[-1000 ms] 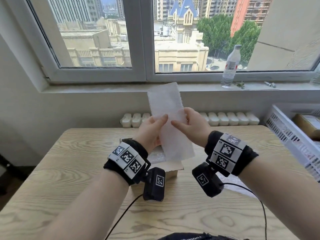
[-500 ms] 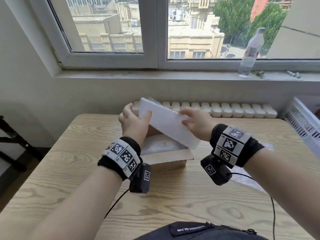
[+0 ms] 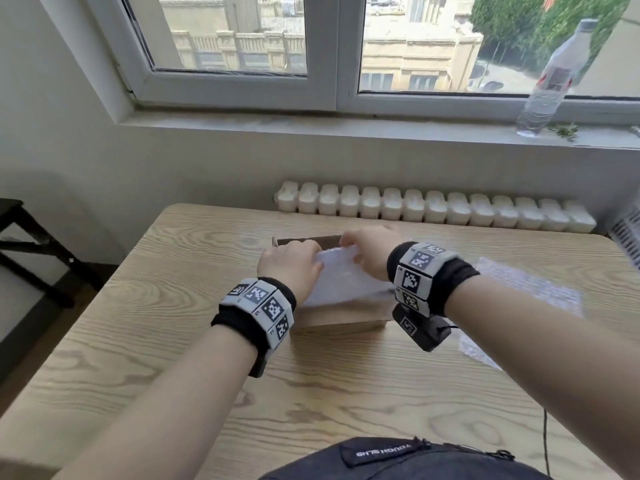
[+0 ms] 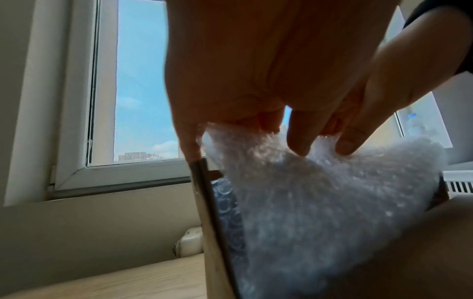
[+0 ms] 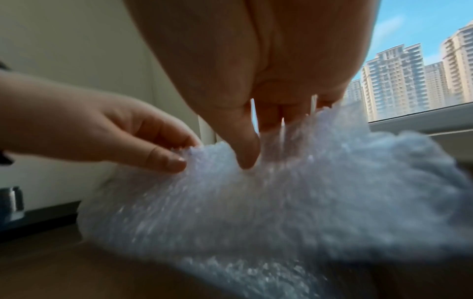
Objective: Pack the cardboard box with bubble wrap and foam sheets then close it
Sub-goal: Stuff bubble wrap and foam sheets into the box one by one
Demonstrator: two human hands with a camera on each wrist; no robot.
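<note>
Both hands, left and right, pinched the foam over the box. Next, I think, push it flat inside.

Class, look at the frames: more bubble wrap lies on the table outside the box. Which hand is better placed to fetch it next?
Probably the right hand: the loose bubble wrap lies beside its wrist. The left hand is across the cardboard box. Both now hold the foam sheet.
</note>
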